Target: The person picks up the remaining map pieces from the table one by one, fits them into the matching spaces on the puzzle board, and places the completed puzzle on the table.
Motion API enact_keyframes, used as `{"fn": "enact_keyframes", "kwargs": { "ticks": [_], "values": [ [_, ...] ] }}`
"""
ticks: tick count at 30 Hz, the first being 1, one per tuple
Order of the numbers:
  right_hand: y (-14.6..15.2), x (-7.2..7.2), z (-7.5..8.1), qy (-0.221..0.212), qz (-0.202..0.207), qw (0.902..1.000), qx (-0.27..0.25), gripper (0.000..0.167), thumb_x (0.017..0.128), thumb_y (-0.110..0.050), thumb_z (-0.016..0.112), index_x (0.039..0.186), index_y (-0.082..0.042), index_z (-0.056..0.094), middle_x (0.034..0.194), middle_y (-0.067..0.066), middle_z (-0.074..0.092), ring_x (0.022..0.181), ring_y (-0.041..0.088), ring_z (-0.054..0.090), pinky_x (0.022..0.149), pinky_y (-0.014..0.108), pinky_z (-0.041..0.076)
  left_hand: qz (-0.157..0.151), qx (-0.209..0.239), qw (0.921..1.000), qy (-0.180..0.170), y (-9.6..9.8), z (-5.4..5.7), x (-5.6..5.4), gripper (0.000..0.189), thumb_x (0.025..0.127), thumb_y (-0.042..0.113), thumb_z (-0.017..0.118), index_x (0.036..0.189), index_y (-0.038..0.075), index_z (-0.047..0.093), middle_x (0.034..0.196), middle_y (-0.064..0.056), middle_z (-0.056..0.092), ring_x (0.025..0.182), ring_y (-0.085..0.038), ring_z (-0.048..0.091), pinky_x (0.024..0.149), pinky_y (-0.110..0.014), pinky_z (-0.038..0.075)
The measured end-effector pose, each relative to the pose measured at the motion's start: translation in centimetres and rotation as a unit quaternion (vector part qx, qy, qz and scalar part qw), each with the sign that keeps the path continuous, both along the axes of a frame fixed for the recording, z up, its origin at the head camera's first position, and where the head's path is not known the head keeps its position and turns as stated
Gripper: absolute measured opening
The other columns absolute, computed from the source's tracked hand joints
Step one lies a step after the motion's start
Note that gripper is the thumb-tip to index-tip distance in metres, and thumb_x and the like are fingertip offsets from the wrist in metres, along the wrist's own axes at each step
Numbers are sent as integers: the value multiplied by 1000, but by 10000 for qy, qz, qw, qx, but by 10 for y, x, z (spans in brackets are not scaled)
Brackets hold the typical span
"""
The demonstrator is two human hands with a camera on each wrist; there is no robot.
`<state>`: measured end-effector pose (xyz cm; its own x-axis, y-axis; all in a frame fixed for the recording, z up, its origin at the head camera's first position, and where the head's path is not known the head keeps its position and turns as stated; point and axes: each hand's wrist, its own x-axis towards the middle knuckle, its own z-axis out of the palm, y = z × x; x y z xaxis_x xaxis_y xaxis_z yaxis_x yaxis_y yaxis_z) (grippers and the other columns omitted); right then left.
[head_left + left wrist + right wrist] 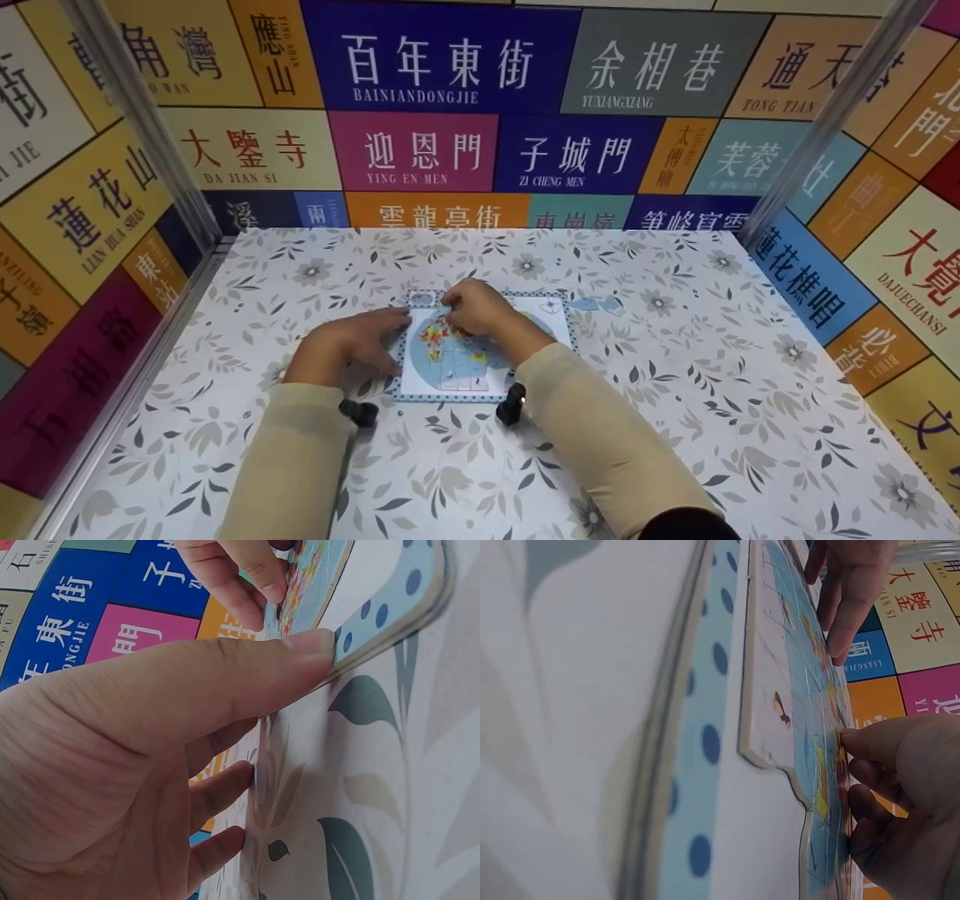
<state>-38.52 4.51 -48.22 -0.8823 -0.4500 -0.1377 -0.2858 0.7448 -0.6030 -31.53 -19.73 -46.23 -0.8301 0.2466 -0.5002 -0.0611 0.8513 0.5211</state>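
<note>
Mid-frame, my spread left hand (346, 342) touches the blue-dotted rectangular map puzzle (459, 367), seemingly mostly assembled; my curled right hand (480, 309) may be pinching, I can't tell; flat light-blue pieces (587, 305) remain, centre-right

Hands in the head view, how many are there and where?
2: the left hand at the left edge of the map puzzle, the right hand over its upper part.

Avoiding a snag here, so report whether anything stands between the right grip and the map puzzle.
Nothing visible does: the right grip is down at the upper part of the map puzzle. The left grip is off to one side, at the left edge of the dotted frame.
</note>
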Motion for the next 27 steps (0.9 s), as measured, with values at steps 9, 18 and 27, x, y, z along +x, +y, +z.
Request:
{"fn": "enact_keyframes", "kwargs": {
  "ticks": [9, 18, 27],
  "values": [
    [-1, -1, -2, -17, -22, 10000, 8, 36, 99, -21, 75, 134, -11, 74, 130, 8, 67, 119, 24, 65, 111, 42, 54, 127, -38, 9999, -93, 2, 2, 0, 102, 80, 26, 94, 165, 41, 40, 180, 16, 20, 171, -28, 11, 137, -64, 14],
    [-1, -1, -1, 98, 20, 9998, 160, 35, 99, -22, 75, 133, -12, 75, 132, 8, 67, 124, 25, 64, 114, 42, 52, 249, 127, 9995, -115, 2, 1, 0, 104, 78, 22, 96, 164, 42, 41, 180, 16, 20, 171, -27, 10, 137, -62, 12],
    [-2, -1, -2, 55, 63, 9998, 187, 39, 101, -22, 74, 138, -11, 73, 137, 9, 68, 128, 25, 65, 117, 42, 52, 393, 230, 9988, -173, 2, -1, 0, 106, 77, 22, 96, 164, 43, 40, 180, 16, 21, 171, -27, 10, 138, -61, 11]
  ]
}}
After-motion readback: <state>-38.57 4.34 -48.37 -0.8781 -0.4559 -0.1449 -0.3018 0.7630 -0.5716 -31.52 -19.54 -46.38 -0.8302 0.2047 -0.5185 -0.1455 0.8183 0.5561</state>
